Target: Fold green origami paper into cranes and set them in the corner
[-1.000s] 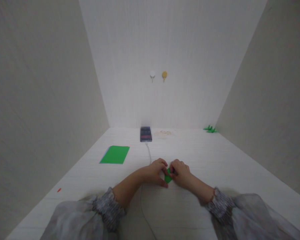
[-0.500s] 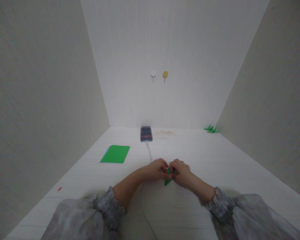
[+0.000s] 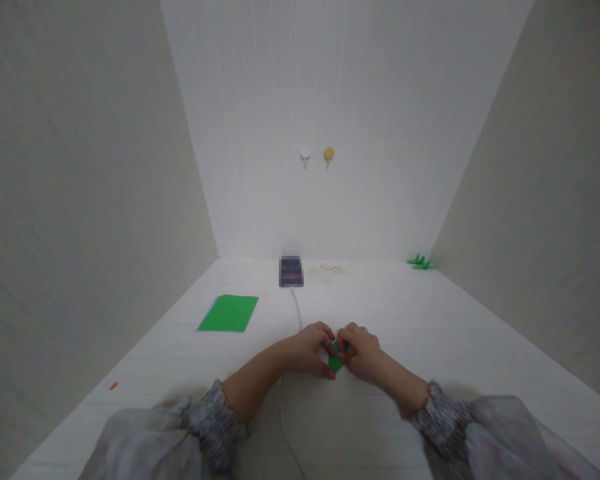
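Between my two hands, low in the middle of the view, is a small folded piece of green paper point(image 3: 335, 364). My left hand point(image 3: 311, 348) grips its left side, with the thumb at the lower edge and the fingers curled over the upper edge. My right hand point(image 3: 361, 351) pinches the right side, thumb and fingers pressed together on it. Both hands are just above or on the white table, and the fingers cover part of the paper. Which folds it has, I cannot make out.
A stack of green paper sheets point(image 3: 229, 313) lies to the left. At the back stands a blurred dark device point(image 3: 291, 272) with a white cable point(image 3: 297, 308) running under my left arm. Folded green paper pieces point(image 3: 420, 262) sit at the back right; a small red object point(image 3: 113, 386) is at far left.
My left thumb has moved down to the lower edge of the green paper, and more of the paper shows between the hands. The whole view has shifted slightly.
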A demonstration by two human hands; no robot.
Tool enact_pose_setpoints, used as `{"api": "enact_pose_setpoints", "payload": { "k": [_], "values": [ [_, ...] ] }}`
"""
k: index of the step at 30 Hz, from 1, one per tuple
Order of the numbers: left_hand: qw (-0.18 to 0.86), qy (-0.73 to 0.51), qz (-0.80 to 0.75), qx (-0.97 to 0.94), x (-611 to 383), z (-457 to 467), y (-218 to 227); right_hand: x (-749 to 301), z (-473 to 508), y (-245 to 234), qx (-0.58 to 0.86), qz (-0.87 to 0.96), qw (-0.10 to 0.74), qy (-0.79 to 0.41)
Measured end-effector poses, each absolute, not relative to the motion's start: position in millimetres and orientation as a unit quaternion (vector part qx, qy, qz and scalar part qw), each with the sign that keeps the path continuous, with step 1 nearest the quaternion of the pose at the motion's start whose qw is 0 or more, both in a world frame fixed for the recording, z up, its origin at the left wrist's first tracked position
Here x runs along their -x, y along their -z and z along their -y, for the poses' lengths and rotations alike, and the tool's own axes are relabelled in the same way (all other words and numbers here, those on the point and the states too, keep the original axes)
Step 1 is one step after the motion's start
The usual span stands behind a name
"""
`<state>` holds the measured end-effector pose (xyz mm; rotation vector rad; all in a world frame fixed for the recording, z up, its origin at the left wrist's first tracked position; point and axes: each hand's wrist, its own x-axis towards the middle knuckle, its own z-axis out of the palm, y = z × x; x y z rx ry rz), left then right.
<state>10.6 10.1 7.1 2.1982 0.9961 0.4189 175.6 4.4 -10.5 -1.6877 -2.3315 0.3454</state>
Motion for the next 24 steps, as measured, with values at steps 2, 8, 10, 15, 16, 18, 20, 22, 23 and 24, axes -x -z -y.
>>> {"api": "enact_pose_setpoints", "payload": {
  "k": [2, 8, 10, 15, 16, 18, 20, 22, 23, 24],
  "values": [
    [0.344, -0.155, -0.372, -0.848, -9.3, -9.7, -8.3, -176.0, -4.5, 10.4, 0.579, 0.798, 0.118, -0.119],
    [0.362, -0.147, -0.355, -0.85, -7.4, -13.4, -4.9, -175.0, -4.9, 11.1, 0.59, 0.791, 0.108, -0.124],
    [0.365, -0.148, -0.358, -0.846, -7.6, -14.6, -3.5, -175.0, -4.7, 11.3, 0.588, 0.792, 0.111, -0.122],
    [0.368, -0.173, -0.343, -0.847, -5.7, -13.3, -2.2, -178.1, -4.4, 10.6, 0.573, 0.799, 0.132, -0.126],
    [0.366, -0.179, -0.341, -0.847, -4.8, -12.3, -1.8, -179.0, -4.4, 10.5, 0.568, 0.8, 0.142, -0.128],
    [0.362, -0.191, -0.35, -0.843, -3.3, -10.3, -0.4, -180.6, -4.5, 10.5, 0.559, 0.803, 0.159, -0.135],
    [0.373, -0.204, -0.367, -0.827, -2.8, -9.3, 2.5, -181.7, -4.9, 11.4, 0.554, 0.802, 0.173, -0.144],
    [0.4, -0.227, -0.385, -0.8, -4.0, -9.9, 6.7, -182.7, -5.5, 13.0, 0.552, 0.798, 0.191, -0.148],
    [0.405, -0.243, -0.4, -0.785, -5.1, -10.7, 8.9, -183.1, -6.0, 13.9, 0.553, 0.795, 0.2, -0.148],
    [0.404, -0.256, -0.414, -0.775, -6.2, -11.6, 11.0, -183.5, -6.5, 14.7, 0.554, 0.793, 0.207, -0.148]
  ]
}}
